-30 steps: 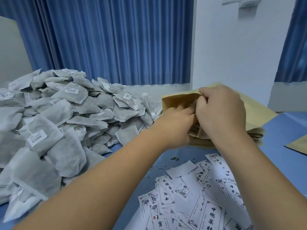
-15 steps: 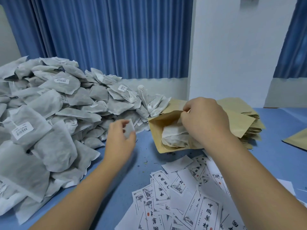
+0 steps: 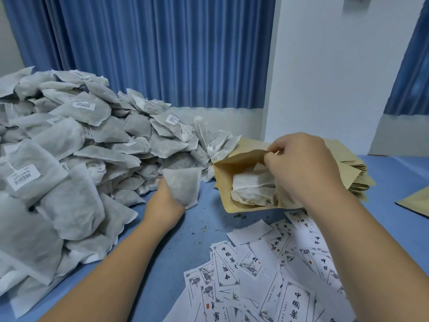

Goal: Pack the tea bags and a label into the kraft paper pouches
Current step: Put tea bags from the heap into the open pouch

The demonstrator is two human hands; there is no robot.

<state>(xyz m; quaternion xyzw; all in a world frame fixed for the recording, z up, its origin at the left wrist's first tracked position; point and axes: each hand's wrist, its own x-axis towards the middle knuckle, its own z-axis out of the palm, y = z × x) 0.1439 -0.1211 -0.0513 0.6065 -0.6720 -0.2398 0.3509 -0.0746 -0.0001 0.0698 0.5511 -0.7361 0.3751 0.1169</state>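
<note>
Label writing: the paper labels [image 3: 267, 282] scattered at the near right carry framed black Chinese characters. "中國" is legible, beside a small ink drawing and a red seal.
Stickers: white barcode stickers [image 3: 22, 177] sit on some tea bags; their print is too small to read.
Left hand: the left hand [image 3: 166, 201] grips a single tea bag [image 3: 182, 184] by its lower corner and holds it upright, just left of the pouch. Its fingertips are hidden behind the bag.
Right hand: the right hand [image 3: 299, 168] pinches the upper lip of the kraft pouch [image 3: 222, 182] between its thumb and curled fingers, so the mouth gapes leftward.
Pouch contents: packed tea bags [image 3: 251, 189] lie inside.
Heap: the heap of tea bags [image 3: 69, 159] fills the left side and reaches the pouch's far lip.
Stack: the stack of flat pouches [image 3: 357, 173] lies behind the right hand.
Table: the blue table [image 3: 197, 240] shows loose tea crumbs [image 3: 239, 216] near the pouch.
Backdrop: a blue curtain [image 3: 151, 49] hangs at the far side.
</note>
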